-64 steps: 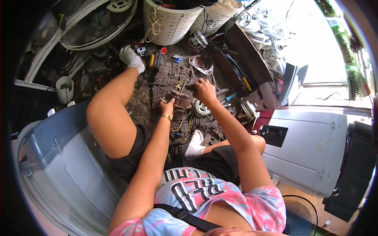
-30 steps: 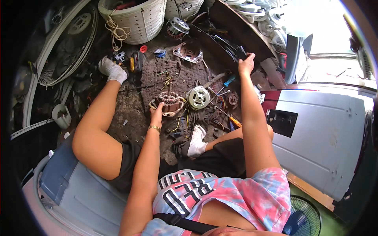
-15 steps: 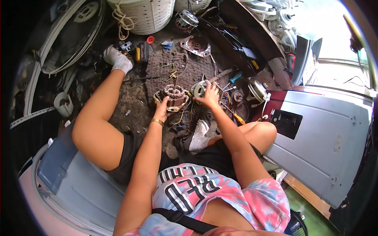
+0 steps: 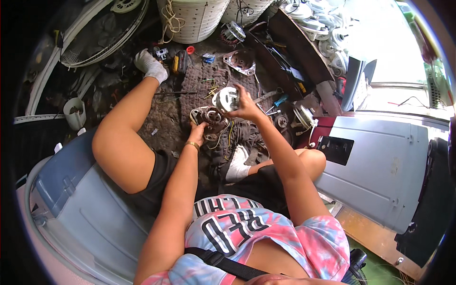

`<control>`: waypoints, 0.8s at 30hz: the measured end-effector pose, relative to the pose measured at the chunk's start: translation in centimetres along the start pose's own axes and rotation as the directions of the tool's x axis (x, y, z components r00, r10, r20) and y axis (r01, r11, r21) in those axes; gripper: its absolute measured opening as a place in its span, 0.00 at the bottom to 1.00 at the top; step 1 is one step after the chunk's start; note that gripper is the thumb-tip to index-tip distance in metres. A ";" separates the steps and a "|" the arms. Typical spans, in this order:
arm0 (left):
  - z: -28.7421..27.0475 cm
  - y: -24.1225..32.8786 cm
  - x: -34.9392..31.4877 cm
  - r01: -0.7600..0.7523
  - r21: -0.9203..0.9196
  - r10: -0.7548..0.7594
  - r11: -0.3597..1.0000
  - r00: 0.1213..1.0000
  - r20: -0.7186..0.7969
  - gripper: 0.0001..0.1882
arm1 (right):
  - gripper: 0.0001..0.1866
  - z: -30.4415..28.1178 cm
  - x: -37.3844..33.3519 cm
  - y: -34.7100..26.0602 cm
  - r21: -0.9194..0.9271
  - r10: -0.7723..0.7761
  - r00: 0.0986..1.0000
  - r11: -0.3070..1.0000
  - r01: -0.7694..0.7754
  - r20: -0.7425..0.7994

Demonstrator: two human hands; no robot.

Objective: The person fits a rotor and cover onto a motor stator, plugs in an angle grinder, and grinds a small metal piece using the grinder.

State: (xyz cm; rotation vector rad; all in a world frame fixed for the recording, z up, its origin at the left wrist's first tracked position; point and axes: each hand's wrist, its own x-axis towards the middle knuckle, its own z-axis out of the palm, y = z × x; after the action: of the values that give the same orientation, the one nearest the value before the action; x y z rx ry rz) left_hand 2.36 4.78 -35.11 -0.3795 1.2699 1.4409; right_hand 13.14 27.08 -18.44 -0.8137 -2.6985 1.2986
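1. The right hand [image 4: 244, 105] holds a round, silver-white metal motor cover [image 4: 227, 99] above the floor; its fingers are curled around the right edge of the cover, and the flat face looks up toward the camera.
2. The left hand [image 4: 198, 130] rests on a round brown motor core with copper windings [image 4: 211, 118], which lies on the dark woven mat [image 4: 190, 85]. The core is just below and left of the cover, almost touching it, so both hands are equally near.
3. The fingers of the left hand are bent on the near rim of the core; I cannot tell whether they pinch it.
4. Both fingertips are hidden, and the small tools around the mat are hard to make out.
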 end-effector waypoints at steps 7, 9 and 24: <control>1.2 -0.4 -1.1 -0.083 -0.023 0.085 0.996 0.992 0.098 0.44 | 0.66 1.0 -0.4 -1.1 -0.092 -0.038 0.997 0.995 0.044 0.070; 0.7 -0.6 -1.4 -0.105 0.008 0.105 0.994 0.994 0.041 0.34 | 0.66 2.0 -0.8 -1.6 -0.101 -0.087 0.994 0.990 0.093 0.060; 0.7 -0.9 -2.7 -0.090 -0.083 0.098 0.992 0.990 0.099 0.41 | 0.68 3.7 -3.3 -1.8 -0.184 -0.144 0.989 0.973 0.138 -0.019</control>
State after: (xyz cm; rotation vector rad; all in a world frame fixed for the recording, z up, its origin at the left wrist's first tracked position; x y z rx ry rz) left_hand 4.31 3.86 -33.13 -0.2973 1.1637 1.5739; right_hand 14.26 21.89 -18.87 -0.6349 -2.8209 1.0136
